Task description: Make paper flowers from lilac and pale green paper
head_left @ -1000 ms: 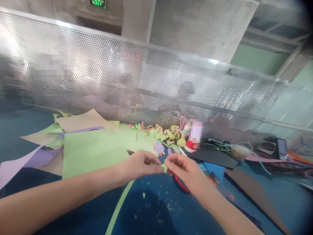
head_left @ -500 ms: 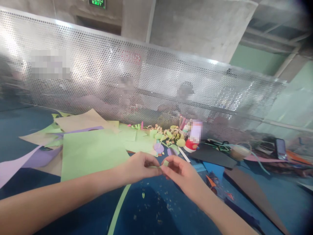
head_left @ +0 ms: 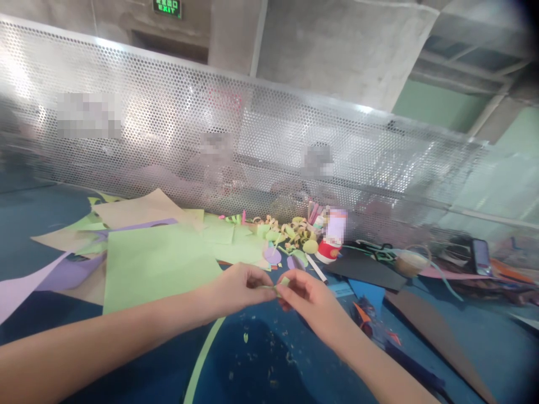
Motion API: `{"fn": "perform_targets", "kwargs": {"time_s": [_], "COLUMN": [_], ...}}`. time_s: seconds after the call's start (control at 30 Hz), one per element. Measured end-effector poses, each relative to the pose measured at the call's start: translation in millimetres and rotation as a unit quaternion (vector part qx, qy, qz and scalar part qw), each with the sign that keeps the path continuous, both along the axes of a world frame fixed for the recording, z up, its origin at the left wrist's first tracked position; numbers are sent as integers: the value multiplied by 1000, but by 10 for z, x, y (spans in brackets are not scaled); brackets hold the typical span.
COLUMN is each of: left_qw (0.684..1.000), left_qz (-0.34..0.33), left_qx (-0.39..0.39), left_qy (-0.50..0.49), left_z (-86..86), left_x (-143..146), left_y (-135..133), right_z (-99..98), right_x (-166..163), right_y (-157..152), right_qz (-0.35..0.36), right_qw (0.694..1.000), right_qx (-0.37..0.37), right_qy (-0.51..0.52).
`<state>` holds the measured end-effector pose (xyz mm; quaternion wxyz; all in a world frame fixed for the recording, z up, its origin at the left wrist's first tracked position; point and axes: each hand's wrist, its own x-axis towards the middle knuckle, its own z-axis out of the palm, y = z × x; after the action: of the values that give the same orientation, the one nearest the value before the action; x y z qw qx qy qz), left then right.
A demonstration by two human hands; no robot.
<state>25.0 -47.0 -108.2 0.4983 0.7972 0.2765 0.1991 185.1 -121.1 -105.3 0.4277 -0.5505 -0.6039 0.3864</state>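
Both of my hands meet above the blue table (head_left: 269, 359), pinching one small light-green paper piece (head_left: 281, 284) between them. My left hand (head_left: 240, 289) grips its left end with thumb and fingertips closed. My right hand (head_left: 309, 294) pinches the right end, fingers curled. A long thin green paper strip (head_left: 202, 359) runs along the table under my left wrist. A large light-green sheet (head_left: 155, 264) lies just left of my hands.
Tan and purple sheets (head_left: 138, 210) overlap at the left. A heap of curled paper scraps (head_left: 290, 233), a glue bottle (head_left: 332, 238), black paper (head_left: 362, 266), a tape roll (head_left: 412, 261) and a phone (head_left: 480, 255) line the perforated metal screen (head_left: 252, 140). Other people sit behind the screen.
My hands have drawn slightly closer together and shifted a little left, still holding the small green piece. The red ring seen under my right hand a second ago no longer shows.
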Motion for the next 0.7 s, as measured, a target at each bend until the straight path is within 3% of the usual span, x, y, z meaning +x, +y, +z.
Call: {"fn": "perform_targets", "kwargs": {"time_s": [0.3,0.57,0.7], "left_qw": [1000,996,997], "left_qz": [10,-11,-5], "left_qx": [22,-84,-69], "left_qy": [13,-20,-30], "left_z": [-16,38,30], "left_x": [-6,-8,-13], "left_y": [-17,1,16], "right_z": [47,36,29], "right_x": [-12,-6,0], "right_y": [-17,-17,-14], "right_qz": [2,5,-6], "right_qw": [1000,1000,1000], "right_qx": [8,1,-1], "right_qy": [-21,-9,10]}}
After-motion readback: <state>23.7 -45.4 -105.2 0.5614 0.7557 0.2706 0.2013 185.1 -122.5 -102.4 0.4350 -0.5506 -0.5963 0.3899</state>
